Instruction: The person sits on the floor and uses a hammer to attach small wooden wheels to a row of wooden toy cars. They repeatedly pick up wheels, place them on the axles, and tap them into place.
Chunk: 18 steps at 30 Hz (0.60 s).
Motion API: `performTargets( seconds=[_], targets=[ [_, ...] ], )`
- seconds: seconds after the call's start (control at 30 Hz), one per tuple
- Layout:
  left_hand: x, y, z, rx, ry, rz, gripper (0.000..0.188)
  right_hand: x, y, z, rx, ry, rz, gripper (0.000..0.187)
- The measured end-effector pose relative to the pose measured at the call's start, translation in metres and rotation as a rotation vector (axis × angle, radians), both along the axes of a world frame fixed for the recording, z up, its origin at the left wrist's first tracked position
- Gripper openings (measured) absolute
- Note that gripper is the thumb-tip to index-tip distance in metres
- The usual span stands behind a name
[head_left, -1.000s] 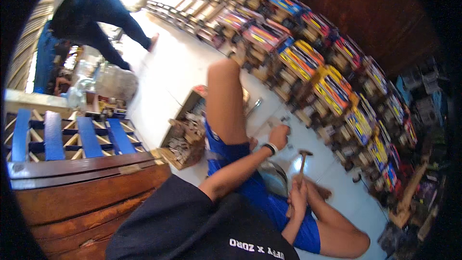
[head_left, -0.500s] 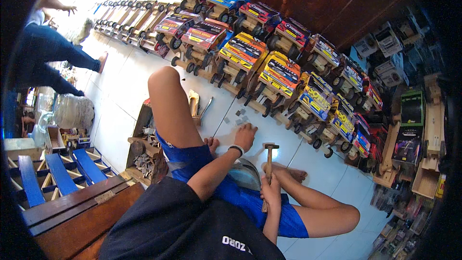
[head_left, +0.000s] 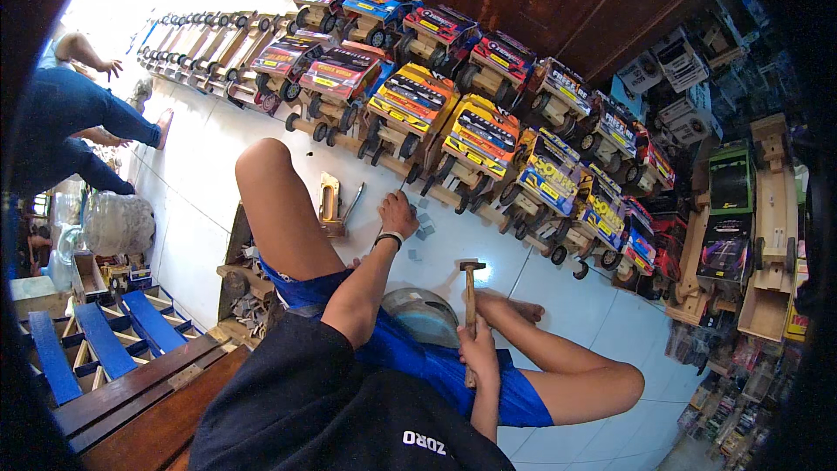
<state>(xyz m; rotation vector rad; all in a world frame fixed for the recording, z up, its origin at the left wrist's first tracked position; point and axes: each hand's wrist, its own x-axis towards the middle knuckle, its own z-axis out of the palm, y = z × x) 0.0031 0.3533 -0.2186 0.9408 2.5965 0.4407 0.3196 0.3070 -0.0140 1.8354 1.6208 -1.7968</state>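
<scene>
My right hand [head_left: 478, 354] is wrapped round the wooden handle of a hammer [head_left: 471, 296], its metal head pointing away from me above the floor. My left hand [head_left: 398, 215] is low over the white tiles with its fingers curled in. Beside those fingers lie several small flat grey pieces [head_left: 425, 227]; whether one is pinched in them is hidden. Between my legs sits a round grey thing [head_left: 425, 307] with a curved rim, partly covered by my shorts. Left of my left hand is a tan block-like thing [head_left: 330, 201] with a metal lever beside it.
Rows of toy trucks [head_left: 412, 102] with printed bodies run across the far side. Bare wooden truck frames [head_left: 205, 48] stand at far left. A wooden box of scraps [head_left: 248, 301] is by my left knee. Another person [head_left: 83, 118] stands at the left. Blue-slatted frames [head_left: 105, 331] lie lower left.
My left hand has shifted left and its spread fingers have drawn together beside the grey pieces. The hammer stays in my right hand. The whole view has shifted somewhat.
</scene>
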Motion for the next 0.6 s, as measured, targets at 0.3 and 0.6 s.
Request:
performTargets(
  seconds=[0.3, 0.6],
  targets=[
    [0.000, 0.009, 0.039, 0.342, -0.430, 0.771, 0.040, -0.009, 0.009, 0.002, -0.077, -0.040, 0.029, 0.043],
    [-0.001, -0.165, 0.343, 1.060, -0.590, 0.537, 0.024, -0.002, 0.023, -0.027, -0.011, -0.094, 0.234, 0.017]
  ],
)
